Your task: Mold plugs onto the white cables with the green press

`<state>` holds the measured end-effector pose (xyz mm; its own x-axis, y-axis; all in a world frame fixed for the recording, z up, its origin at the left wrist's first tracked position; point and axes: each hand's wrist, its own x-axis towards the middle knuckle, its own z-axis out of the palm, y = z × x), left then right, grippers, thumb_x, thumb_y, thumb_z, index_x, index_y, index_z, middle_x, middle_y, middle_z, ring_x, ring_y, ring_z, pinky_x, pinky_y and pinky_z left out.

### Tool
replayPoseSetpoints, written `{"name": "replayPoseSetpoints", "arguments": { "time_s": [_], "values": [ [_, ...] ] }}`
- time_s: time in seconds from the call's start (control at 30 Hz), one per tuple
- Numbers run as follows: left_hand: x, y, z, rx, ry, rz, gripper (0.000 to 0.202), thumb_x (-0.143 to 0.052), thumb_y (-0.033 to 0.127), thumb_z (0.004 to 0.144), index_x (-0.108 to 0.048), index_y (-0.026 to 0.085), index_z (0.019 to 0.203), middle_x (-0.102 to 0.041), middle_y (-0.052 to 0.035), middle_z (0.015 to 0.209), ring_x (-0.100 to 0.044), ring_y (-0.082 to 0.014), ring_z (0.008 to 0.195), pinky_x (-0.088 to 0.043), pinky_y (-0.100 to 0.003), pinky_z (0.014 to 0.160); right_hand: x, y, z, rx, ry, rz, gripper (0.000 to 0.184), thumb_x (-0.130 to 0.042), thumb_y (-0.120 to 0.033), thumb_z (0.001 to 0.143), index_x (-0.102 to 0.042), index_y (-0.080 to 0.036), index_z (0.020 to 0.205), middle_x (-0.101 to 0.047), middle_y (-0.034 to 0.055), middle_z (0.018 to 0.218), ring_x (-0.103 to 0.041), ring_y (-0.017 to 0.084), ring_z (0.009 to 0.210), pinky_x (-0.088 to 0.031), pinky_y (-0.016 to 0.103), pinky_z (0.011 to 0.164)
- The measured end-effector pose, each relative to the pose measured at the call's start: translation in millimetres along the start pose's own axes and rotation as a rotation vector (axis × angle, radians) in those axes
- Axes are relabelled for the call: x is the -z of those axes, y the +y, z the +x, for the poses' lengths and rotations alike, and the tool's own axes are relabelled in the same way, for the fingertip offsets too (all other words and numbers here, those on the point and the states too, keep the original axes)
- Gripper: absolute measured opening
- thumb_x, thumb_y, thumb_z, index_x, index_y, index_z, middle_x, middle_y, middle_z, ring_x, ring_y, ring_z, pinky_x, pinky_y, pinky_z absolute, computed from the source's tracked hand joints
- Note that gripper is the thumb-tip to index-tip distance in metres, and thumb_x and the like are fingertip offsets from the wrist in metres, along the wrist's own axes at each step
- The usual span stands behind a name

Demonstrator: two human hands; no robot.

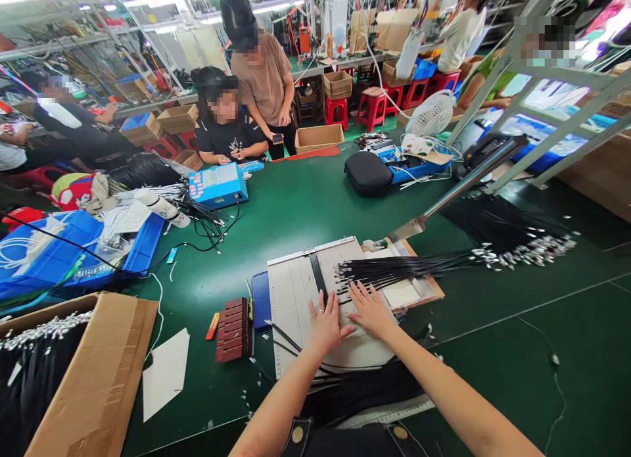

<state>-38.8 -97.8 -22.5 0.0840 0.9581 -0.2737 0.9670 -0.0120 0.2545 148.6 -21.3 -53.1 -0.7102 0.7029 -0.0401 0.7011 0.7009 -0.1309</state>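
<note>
My left hand (326, 322) lies with fingers spread on the pale board of a guillotine cutter (293, 286), close to a dark strip (318, 276) across it. Beside it, my right hand (372, 312) rests flat, its fingertips at the edge of a bundle of black cables (389, 267) with metal tips. Both hands look open; whether a cable lies under the palms is hidden. The cutter's blade arm (446, 194) is raised to the right. More black cables (355, 391) lie in front of me, below my wrists.
Black cables with silver connectors (522, 246) are piled at right. A cardboard box (93, 378) of cables stands at left, near a blue bin (142, 243). A blue device (219, 184), black case (369, 174) and brown block (233, 331) sit on the green table. Two people are across it.
</note>
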Motion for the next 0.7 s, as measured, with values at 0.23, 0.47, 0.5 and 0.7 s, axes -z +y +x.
{"name": "replayPoseSetpoints", "arguments": {
  "time_s": [0.23,0.47,0.5,0.7],
  "values": [
    [22.0,-14,8,0.012,-0.042,-0.175,0.068,-0.038,0.047,0.101,-0.018,0.022,0.161,-0.017,-0.0100,0.167,-0.012,-0.0343,0.155,-0.021,-0.061,0.120,-5,-52,28,0.083,-0.055,0.101,0.065,-0.045,-0.039,0.098,-0.034,-0.015,0.156,-0.041,0.0150,0.157,-0.034,0.029,0.148,-0.026,0.054,0.120],
    [0.2,-4,-1,-0.024,-0.015,-0.030,0.081,-0.039,0.064,0.096,-0.019,0.021,0.161,-0.018,-0.0073,0.167,-0.005,-0.0404,0.154,-0.012,-0.069,0.119,9,-4,15,-0.186,0.022,0.034,0.065,-0.038,-0.048,0.101,-0.037,-0.012,0.155,-0.032,0.0184,0.161,-0.027,0.034,0.150,-0.021,0.061,0.120],
    [-3.2,-3,-2,-0.016,-0.008,-0.012,0.082,-0.039,0.066,0.095,-0.020,0.021,0.161,-0.017,-0.0071,0.168,-0.005,-0.0410,0.154,-0.011,-0.069,0.119,11,4,14,-0.200,0.021,0.021,0.066,-0.038,-0.050,0.101,-0.038,-0.012,0.154,-0.032,0.0184,0.161,-0.028,0.035,0.150,-0.022,0.061,0.119],
    [-1.9,3,0,0.047,0.016,0.032,0.076,-0.036,0.061,0.098,-0.024,0.019,0.160,-0.014,-0.0086,0.168,-0.012,-0.0399,0.154,-0.016,-0.068,0.119,23,12,16,-0.106,-0.048,0.047,0.061,-0.037,-0.050,0.102,-0.042,-0.016,0.152,-0.036,0.0127,0.160,-0.029,0.034,0.149,-0.021,0.063,0.119]
  ]
}}
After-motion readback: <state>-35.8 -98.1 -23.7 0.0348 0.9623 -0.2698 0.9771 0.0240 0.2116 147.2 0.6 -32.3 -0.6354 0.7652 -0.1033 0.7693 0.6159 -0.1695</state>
